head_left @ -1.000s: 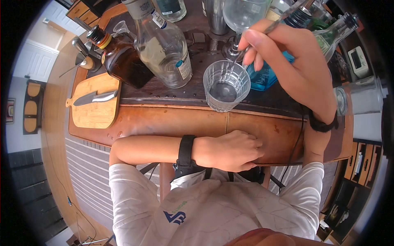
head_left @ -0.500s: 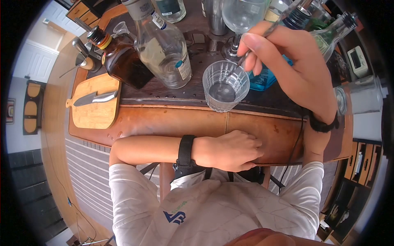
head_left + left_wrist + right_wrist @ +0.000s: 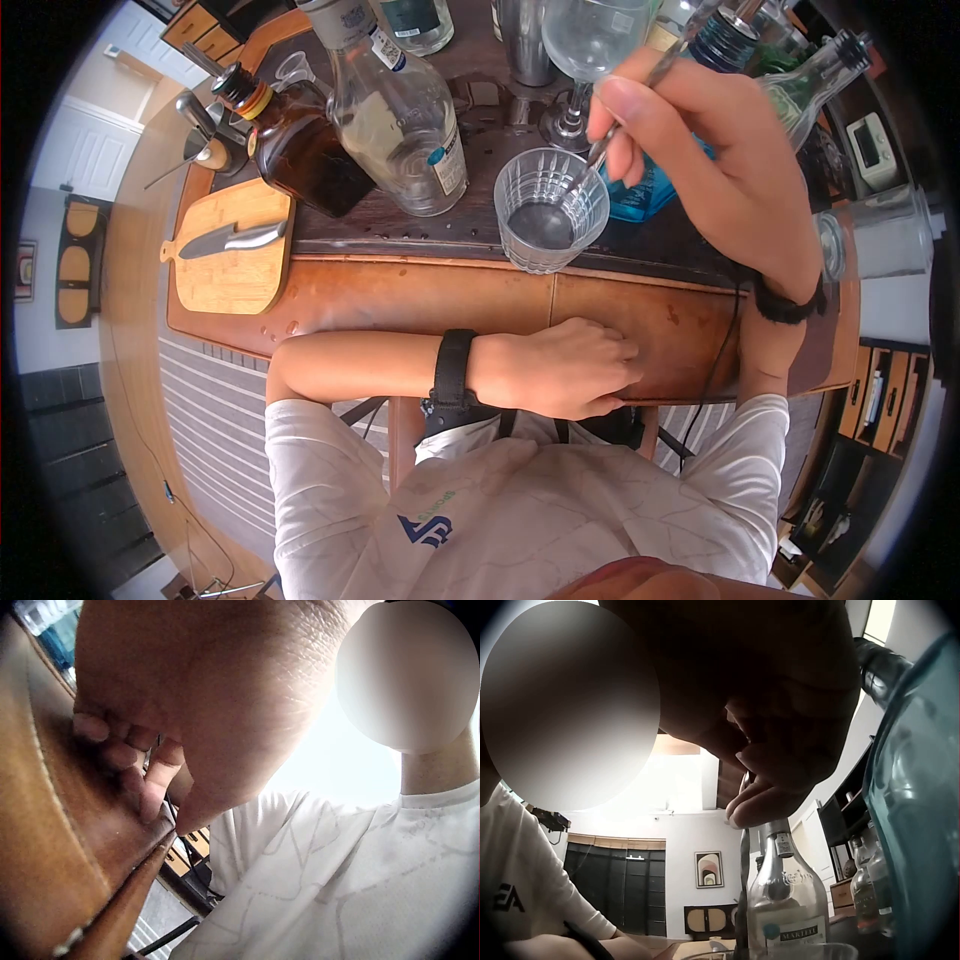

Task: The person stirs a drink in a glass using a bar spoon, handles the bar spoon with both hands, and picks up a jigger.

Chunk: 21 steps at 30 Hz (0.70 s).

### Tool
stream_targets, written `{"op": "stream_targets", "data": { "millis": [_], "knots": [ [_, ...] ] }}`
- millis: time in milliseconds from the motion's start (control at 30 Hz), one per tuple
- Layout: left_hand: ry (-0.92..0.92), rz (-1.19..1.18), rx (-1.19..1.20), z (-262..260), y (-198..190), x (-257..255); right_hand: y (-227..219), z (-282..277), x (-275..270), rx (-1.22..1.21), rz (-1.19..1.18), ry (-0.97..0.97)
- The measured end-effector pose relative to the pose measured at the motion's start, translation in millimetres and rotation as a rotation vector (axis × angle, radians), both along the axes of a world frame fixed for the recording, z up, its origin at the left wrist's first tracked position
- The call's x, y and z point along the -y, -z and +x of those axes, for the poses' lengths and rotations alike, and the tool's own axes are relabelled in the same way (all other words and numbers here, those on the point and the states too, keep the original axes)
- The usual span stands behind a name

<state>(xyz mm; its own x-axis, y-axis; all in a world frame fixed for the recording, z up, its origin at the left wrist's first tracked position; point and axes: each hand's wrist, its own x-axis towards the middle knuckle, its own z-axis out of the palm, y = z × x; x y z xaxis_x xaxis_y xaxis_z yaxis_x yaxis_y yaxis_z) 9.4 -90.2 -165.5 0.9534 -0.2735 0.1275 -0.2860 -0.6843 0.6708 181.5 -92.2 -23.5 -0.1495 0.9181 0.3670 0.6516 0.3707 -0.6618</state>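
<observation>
My right hand [image 3: 735, 165] pinches the twisted shaft of a bar spoon [image 3: 658, 72] between thumb and fingers, above a cut-glass tumbler [image 3: 540, 257]. The spoon's lower end reaches down inside the tumbler, which holds a little clear liquid. In the right wrist view the spoon's spiral shaft [image 3: 743, 896] drops from the fingers behind the tumbler's rim [image 3: 832, 947]. Beside the tumbler, partly behind the right hand, stands a blue bottle [image 3: 637, 195]. My left hand [image 3: 555, 368] rests on the brown leather table edge [image 3: 430, 290], its fingers loosely bent and holding nothing.
Left of the tumbler stand a tall clear bottle [image 3: 400, 150] and a dark amber bottle [image 3: 305, 150]. A knife [image 3: 255, 236] lies on a wooden cutting board [image 3: 245, 285]. Behind are a stemmed glass [image 3: 590, 40] and a metal shaker [image 3: 527, 45]; a green bottle [image 3: 800, 100] stands right.
The spoon's shaft shifts about inside the tumbler as the right fingers move slightly. The left hand and the tumbler stay where they were.
</observation>
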Motion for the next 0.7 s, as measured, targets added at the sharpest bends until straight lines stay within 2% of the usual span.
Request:
{"op": "stream_targets", "data": {
  "millis": [100, 367, 467, 700],
  "knots": [
    [0.003, 0.001, 0.003, 0.1, 0.6, -0.2, 4.1, -1.2, -4.0, -0.022, 0.008, -0.028],
    [-0.004, 0.014, -0.007, -0.5, 1.0, 0.4, 1.7, 0.6, -2.7, 0.075, 0.083, 0.080],
    [-0.002, 0.012, -0.007, -0.6, -0.2, -0.1, -3.2, -0.2, 2.8, 0.075, 0.025, 0.099],
    [0.000, 0.009, -0.012, 0.3, 0.6, 0.5, 1.5, -4.9, -1.2, 0.009, 0.026, 0.009]
  ]
}}
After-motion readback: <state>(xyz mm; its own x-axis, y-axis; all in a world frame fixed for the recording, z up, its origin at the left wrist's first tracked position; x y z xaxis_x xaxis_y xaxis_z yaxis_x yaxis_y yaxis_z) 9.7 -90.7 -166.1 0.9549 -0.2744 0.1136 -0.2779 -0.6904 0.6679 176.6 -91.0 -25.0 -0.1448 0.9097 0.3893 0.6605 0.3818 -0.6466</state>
